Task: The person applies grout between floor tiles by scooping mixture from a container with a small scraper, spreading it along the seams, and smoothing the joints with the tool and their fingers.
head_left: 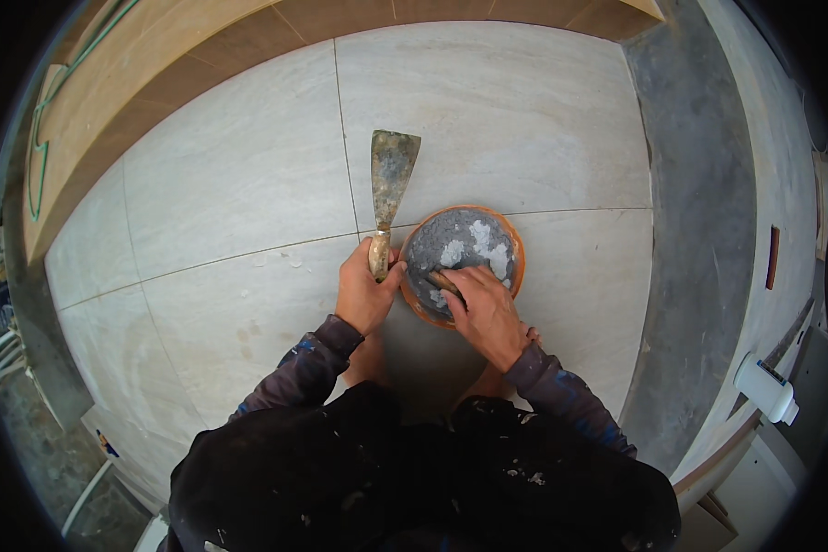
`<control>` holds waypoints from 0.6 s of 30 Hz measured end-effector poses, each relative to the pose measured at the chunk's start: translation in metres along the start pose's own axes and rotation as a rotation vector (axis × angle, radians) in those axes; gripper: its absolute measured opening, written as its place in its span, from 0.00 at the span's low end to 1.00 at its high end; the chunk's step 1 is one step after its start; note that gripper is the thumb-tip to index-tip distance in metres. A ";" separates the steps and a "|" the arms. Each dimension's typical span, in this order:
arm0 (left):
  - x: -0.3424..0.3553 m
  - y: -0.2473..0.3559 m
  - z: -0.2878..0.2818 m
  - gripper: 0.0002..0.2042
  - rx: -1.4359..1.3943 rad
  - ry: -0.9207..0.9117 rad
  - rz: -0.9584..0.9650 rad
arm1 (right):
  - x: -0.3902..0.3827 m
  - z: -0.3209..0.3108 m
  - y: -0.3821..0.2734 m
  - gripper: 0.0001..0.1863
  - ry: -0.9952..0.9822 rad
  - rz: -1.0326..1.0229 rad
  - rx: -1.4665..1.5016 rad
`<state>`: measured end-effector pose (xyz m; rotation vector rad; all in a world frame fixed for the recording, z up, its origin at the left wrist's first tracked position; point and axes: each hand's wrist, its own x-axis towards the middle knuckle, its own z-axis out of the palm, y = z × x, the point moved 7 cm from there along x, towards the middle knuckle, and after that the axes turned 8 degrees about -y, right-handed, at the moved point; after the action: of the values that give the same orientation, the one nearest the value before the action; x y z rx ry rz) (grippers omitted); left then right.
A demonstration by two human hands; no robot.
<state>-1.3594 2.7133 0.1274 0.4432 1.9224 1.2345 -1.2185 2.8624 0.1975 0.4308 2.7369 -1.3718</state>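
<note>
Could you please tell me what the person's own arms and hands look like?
The left hand and right hand are bare, without gloves. The left sleeve and right sleeve are long, dark greyish-brown with blue patches, ending near the wrists.

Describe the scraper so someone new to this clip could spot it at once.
On the pale tiled floor, find the round orange-rimmed bowl. Just left of it, the left hand holds the scraper, blade pointing up the picture. Unlike the brown handle in the right hand, it shows a long, stained blade widening toward its tip.
</note>
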 end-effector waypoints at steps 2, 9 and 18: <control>-0.002 -0.006 -0.003 0.10 0.001 -0.002 -0.002 | 0.002 0.002 0.007 0.17 -0.007 0.110 0.101; 0.002 -0.005 0.004 0.10 -0.040 -0.030 0.031 | -0.014 -0.001 0.041 0.15 0.007 0.391 0.673; 0.011 0.020 0.037 0.09 -0.011 -0.069 0.029 | -0.042 -0.049 0.057 0.15 0.142 0.441 1.082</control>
<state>-1.3401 2.7521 0.1329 0.5041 1.8561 1.2318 -1.1584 2.9245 0.1899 1.0879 1.5316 -2.5606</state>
